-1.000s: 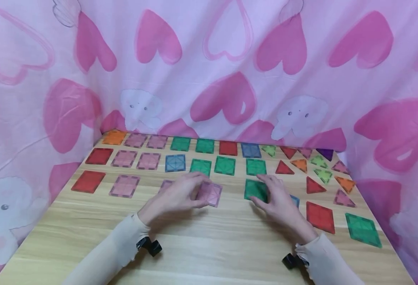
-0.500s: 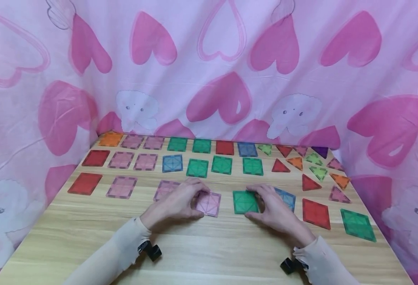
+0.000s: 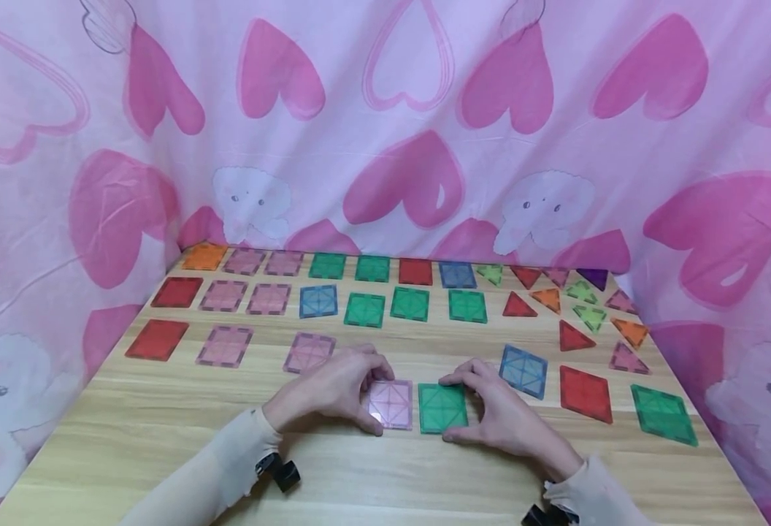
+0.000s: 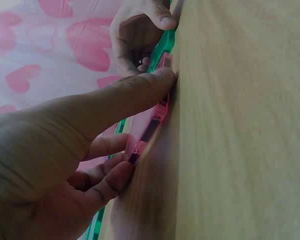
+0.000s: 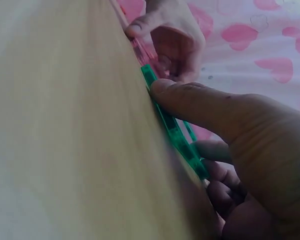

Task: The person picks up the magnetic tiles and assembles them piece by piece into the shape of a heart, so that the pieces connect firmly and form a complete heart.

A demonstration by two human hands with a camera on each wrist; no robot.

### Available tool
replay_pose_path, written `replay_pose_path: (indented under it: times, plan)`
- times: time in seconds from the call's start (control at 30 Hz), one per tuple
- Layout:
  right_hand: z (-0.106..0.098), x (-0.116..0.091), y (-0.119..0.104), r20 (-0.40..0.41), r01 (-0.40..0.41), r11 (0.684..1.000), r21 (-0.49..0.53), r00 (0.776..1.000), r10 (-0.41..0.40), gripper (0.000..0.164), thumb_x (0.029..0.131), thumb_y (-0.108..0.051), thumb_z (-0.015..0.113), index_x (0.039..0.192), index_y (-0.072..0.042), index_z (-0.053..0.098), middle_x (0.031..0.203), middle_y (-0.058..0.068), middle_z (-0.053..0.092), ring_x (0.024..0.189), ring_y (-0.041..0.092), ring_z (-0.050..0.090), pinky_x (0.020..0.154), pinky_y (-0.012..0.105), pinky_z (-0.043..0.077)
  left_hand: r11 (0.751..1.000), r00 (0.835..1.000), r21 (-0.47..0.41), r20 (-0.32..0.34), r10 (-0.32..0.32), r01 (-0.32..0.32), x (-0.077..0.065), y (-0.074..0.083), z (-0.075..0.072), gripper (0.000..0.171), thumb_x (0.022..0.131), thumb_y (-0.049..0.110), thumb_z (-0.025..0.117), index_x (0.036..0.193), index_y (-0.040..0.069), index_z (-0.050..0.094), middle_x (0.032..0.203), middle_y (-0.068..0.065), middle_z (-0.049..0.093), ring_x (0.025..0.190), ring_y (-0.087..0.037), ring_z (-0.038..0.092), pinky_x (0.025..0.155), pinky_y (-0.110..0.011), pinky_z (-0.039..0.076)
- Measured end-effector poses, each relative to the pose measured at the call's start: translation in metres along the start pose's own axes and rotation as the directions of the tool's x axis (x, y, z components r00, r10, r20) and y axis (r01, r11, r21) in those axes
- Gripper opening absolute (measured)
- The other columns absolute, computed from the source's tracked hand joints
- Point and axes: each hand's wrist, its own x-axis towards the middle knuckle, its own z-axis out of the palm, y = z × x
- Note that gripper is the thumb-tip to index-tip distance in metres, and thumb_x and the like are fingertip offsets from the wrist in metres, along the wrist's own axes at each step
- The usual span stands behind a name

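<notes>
A pink translucent square magnetic tile [image 3: 393,405] is gripped by my left hand [image 3: 333,391], thumb on its near edge and fingers on its far edge. Just right of it, my right hand [image 3: 500,413] pinches a green square magnetic tile [image 3: 441,408] the same way. A narrow gap parts the two tiles in the head view. From the left wrist view, the pink tile [image 4: 152,120] is seen edge-on close over the wood. The green tile [image 5: 172,127] appears edge-on in the right wrist view, between thumb and fingers.
Rows of square tiles in several colours lie at the back and left, among them a red tile [image 3: 157,340]. Triangular tiles, such as a red triangle [image 3: 576,337], lie at the back right. A blue tile [image 3: 523,371] is beside my right hand. A pink curtain [image 3: 399,88] surrounds the wooden table [image 3: 385,482].
Both hands have come nearer to me with their tiles. The pink and green tiles have drawn together, leaving a much smaller gap. The blue tile beside my right hand is now uncovered.
</notes>
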Motion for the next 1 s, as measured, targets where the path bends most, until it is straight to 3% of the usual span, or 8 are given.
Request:
replay_pose_path:
  times: [0.37, 0.47, 0.57, 0.73, 0.9, 1.0]
  plan:
    - [0.0, -0.006, -0.006, 0.045, 0.029, 0.999, 0.012, 0.999, -0.03, 0.068, 0.081, -0.062, 0.096, 0.138, -0.038, 0.069, 0.132, -0.017, 0.056, 0.125, 0.01, 0.051, 0.108, 0.041, 0.054, 0.999, 0.998, 0.025, 0.055, 0.029, -0.031, 0.003, 0.011, -0.003, 0.075, 0.067, 0.051, 0.108, 0.125, 0.018, 0.073, 0.112, 0.007, 0.061, 0.098, -0.01, 0.059, 0.088, -0.025, 0.055]
    - [-0.005, -0.01, -0.002, 0.084, 0.035, 0.999, 0.018, 0.996, -0.036, 0.069, 0.082, -0.062, 0.095, 0.141, -0.041, 0.067, 0.135, -0.019, 0.056, 0.125, 0.009, 0.053, 0.109, 0.039, 0.054, 0.999, 0.999, 0.011, 0.016, 0.031, -0.031, 0.007, 0.009, -0.009, 0.074, 0.071, 0.054, 0.105, 0.127, 0.019, 0.073, 0.117, 0.007, 0.064, 0.103, -0.011, 0.061, 0.093, -0.029, 0.057]
    - [-0.009, -0.013, 0.003, 0.099, 0.048, 0.999, 0.017, 0.994, -0.049, 0.069, 0.083, -0.063, 0.094, 0.142, -0.042, 0.066, 0.137, -0.02, 0.056, 0.124, 0.008, 0.056, 0.11, 0.038, 0.055, 0.998, 0.994, -0.016, -0.099, 0.055, -0.057, 0.023, 0.003, -0.02, 0.069, 0.079, 0.049, 0.101, 0.133, 0.016, 0.072, 0.124, 0.003, 0.069, 0.113, -0.016, 0.065, 0.101, -0.038, 0.058]
    - [-0.013, -0.016, 0.011, 0.094, 0.046, 0.998, 0.032, 0.994, -0.049, 0.069, 0.081, -0.066, 0.094, 0.141, -0.043, 0.067, 0.136, -0.02, 0.058, 0.124, 0.007, 0.059, 0.112, 0.036, 0.054, 0.994, 0.961, -0.032, -0.262, 0.091, -0.103, 0.066, -0.012, -0.038, 0.065, 0.09, 0.033, 0.097, 0.144, 0.01, 0.069, 0.141, -0.007, 0.07, 0.135, -0.031, 0.064, 0.115, -0.051, 0.054]
    - [-0.016, -0.017, 0.016, 0.102, 0.055, 0.996, 0.064, 0.993, -0.062, 0.072, 0.081, -0.064, 0.094, 0.144, -0.041, 0.066, 0.138, -0.018, 0.059, 0.126, 0.009, 0.059, 0.114, 0.034, 0.052, 0.999, 0.956, 0.008, -0.291, 0.046, -0.046, 0.1, -0.03, -0.041, 0.071, 0.096, 0.034, 0.091, 0.156, 0.011, 0.062, 0.157, -0.008, 0.063, 0.149, -0.031, 0.055, 0.126, -0.051, 0.045]
    - [-0.018, -0.018, 0.02, 0.104, 0.067, 0.993, 0.1, 0.992, -0.078, 0.073, 0.082, -0.061, 0.095, 0.146, -0.038, 0.066, 0.139, -0.015, 0.06, 0.126, 0.011, 0.06, 0.113, 0.031, 0.052, 0.999, 0.961, 0.027, -0.275, 0.037, -0.03, 0.111, -0.038, -0.04, 0.073, 0.096, 0.032, 0.09, 0.158, 0.007, 0.06, 0.157, -0.011, 0.062, 0.143, -0.032, 0.058, 0.125, -0.049, 0.045]
